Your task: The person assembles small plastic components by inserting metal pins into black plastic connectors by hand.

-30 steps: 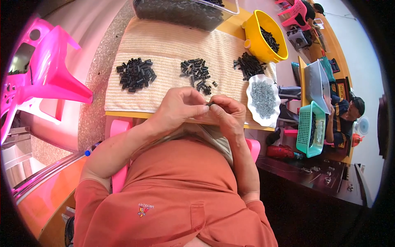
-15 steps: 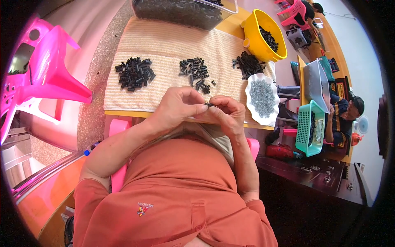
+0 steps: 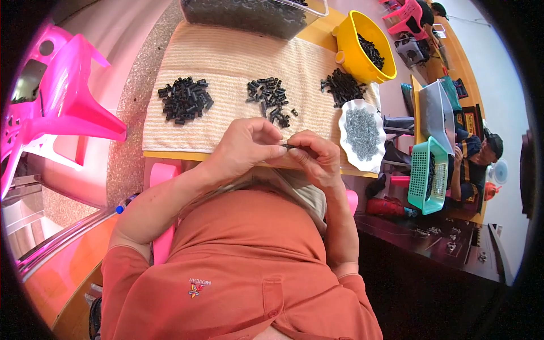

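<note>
Small black part (image 3: 288, 147): held between the two hands, near the front edge of the table (image 3: 175, 154); mostly hidden by the fingertips.
Left hand (image 3: 245, 146): thumb and forefinger pinched on one end of the part.
Right hand (image 3: 318, 158): fingers curled, the part's other end gripped between thumb and forefinger.
Striped towel (image 3: 226, 59): spread over the table, with three heaps of black pieces laid on it.
Left heap (image 3: 185, 101): made up of short, thick pieces.
Middle heap (image 3: 271, 93): loosely scattered, just beyond the hands.
Right heap (image 3: 343, 89): massed beside the yellow tub (image 3: 352, 54), in which more black pieces are held.
White scalloped dish (image 3: 365, 166): filled with small clear pieces (image 3: 362, 133), set to the right of the right hand.
Clear box (image 3: 316, 15): placed at the table's far side, dark pieces seen through its wall.
</note>
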The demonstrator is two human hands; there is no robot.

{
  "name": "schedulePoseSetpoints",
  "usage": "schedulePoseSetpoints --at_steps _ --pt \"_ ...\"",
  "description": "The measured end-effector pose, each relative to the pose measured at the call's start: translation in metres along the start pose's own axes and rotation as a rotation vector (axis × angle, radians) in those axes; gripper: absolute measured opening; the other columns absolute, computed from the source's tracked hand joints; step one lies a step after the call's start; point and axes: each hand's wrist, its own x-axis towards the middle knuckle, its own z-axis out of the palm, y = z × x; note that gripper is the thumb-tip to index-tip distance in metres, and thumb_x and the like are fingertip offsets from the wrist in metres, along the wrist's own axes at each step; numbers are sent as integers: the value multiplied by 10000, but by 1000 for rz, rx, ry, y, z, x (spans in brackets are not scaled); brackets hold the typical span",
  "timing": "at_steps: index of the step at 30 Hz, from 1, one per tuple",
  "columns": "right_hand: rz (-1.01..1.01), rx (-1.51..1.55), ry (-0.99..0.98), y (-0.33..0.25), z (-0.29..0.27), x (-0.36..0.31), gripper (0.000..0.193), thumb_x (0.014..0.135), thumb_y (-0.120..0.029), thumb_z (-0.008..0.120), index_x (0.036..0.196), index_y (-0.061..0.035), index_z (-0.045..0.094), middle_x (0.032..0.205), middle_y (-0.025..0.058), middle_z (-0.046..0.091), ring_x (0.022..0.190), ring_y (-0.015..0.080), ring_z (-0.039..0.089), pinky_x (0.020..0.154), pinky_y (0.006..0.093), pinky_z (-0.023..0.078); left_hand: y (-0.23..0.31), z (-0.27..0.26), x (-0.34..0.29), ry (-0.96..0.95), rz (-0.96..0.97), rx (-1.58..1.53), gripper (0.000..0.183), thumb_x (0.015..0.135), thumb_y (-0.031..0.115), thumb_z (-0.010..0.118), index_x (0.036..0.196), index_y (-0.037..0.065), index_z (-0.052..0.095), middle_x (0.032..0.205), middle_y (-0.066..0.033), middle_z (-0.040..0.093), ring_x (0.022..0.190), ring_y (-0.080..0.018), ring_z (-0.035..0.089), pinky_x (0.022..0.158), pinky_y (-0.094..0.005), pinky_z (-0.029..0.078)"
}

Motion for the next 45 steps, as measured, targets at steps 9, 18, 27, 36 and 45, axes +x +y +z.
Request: schedulePoseSetpoints --at_steps 9,18,27,36,45 --pt "-68 -203 -78 -17 -2 4 170 826 73 672 985 15 671 899 117 677 842 212 654 761 298 504 4 -2 1 -31 -80 -20 291 825 6 732 1074 -36 589 862 -97 672 759 -138 652 661 -267 553" --pt "254 362 -98 -3 -1 -2 133 876 49 668 1009 61 679 960 90 669 910 143 617 816 270 486 6 -3 0 -93 -120 -42 308 811 14 744 1077 -6 590 836 -82 685 741 -117 649 660 -250 539" --pt "87 195 -34 -5 5 0 282 867 31 687 1146 46 655 1058 104 643 988 159 610 860 272 494 8 -3 1 -56 -91 -124 298 826 30 737 1080 -3 586 883 -94 679 770 -140 664 693 -259 563" --pt "-300 -446 142 -14 21 1 452 751 10 786 1169 -3 614 1045 185 657 933 306 669 795 350 550 15 -1 -1 -4 -126 -201 284 833 23 729 1064 16 565 917 -80 676 824 -128 664 736 -262 572" --pt "-458 -657 294 -6 38 0 477 744 14 789 1167 23 569 1011 181 671 876 343 677 732 390 565 13 3 -4 -14 -106 -235 305 836 10 719 1083 8 541 905 -99 694 821 -150 681 726 -279 581"
